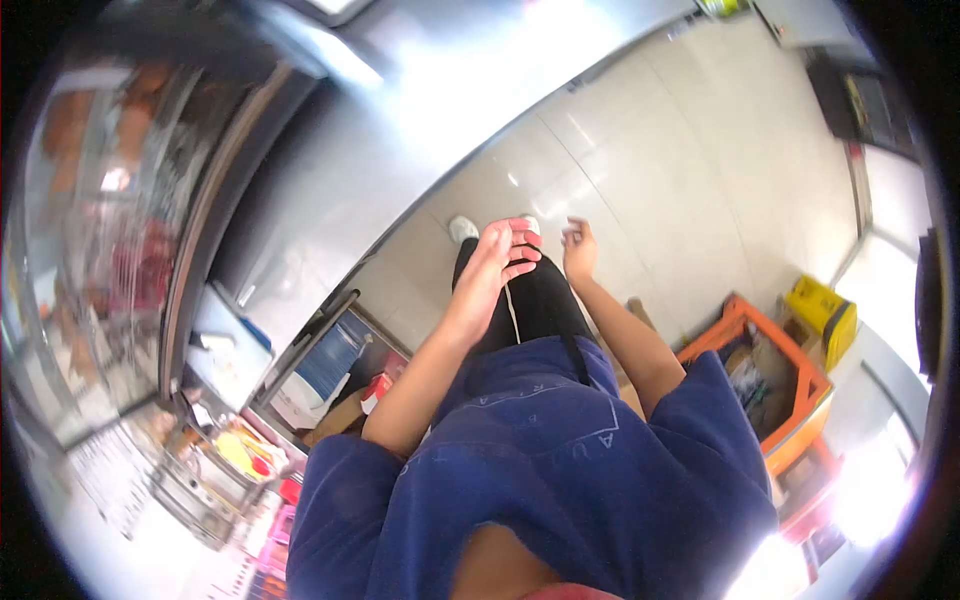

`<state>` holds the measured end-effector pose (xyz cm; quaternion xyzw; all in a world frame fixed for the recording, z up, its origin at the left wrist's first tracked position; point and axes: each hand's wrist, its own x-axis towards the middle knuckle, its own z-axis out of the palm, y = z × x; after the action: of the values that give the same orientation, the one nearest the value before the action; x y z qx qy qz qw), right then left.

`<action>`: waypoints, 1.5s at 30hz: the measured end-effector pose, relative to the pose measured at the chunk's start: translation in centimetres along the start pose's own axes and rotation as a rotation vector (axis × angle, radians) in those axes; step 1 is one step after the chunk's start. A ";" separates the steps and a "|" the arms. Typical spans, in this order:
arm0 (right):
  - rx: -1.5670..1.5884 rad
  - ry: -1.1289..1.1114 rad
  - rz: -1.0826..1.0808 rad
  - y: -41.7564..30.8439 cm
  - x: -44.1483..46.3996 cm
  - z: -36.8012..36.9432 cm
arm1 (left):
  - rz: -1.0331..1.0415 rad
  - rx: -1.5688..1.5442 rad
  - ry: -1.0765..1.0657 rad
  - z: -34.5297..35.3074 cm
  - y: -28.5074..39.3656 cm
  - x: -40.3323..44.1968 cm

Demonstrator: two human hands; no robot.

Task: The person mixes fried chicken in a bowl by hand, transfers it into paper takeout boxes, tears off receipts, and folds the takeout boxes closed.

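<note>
My left hand (490, 265) and right hand (582, 255) hover near my black trousers (548, 300), fingers loosely curled, visibly empty, probably just relaxed; the table (415, 115) stands apart, its long edge leftward.

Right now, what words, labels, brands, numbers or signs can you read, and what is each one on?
"A": the clearest letter, on the front of the blue shirt, upside down in this view.
What looks like "U" follows it; the shirt's other letters are too faint to read surely.
Dark marks on the white surface at lower left: too blurred to read.
I can make out no full word, brand or number.
</note>
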<state>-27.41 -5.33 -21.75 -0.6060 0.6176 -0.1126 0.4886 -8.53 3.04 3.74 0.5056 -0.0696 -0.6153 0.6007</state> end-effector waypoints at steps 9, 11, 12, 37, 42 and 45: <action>0.001 -0.831 -0.607 -15.6 -11.5 3.4 | 1.831 0.541 0.942 3.2 16.6 -22.7; 0.050 -0.832 -0.912 -23.7 -14.8 6.6 | 2.077 0.383 0.971 4.5 19.2 -27.7; 0.069 -0.808 -1.113 -28.8 -16.1 8.2 | 2.143 0.342 0.945 4.8 19.5 -29.6; 0.175 0.236 -1.569 -91.5 -34.7 28.1 | 2.492 0.407 0.777 -12.1 26.2 -42.6; 0.889 -0.273 -1.647 -84.3 -37.5 28.7 | 2.254 0.558 1.263 -19.2 21.5 -44.3; 1.230 -0.786 -1.523 -72.9 -43.1 29.1 | 1.624 0.572 1.536 -23.5 14.5 -44.6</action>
<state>31.57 27.37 37.24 -0.4755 -0.2913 -0.4793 0.6777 7.36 47.48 26.60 0.6706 -0.1272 0.4608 0.5672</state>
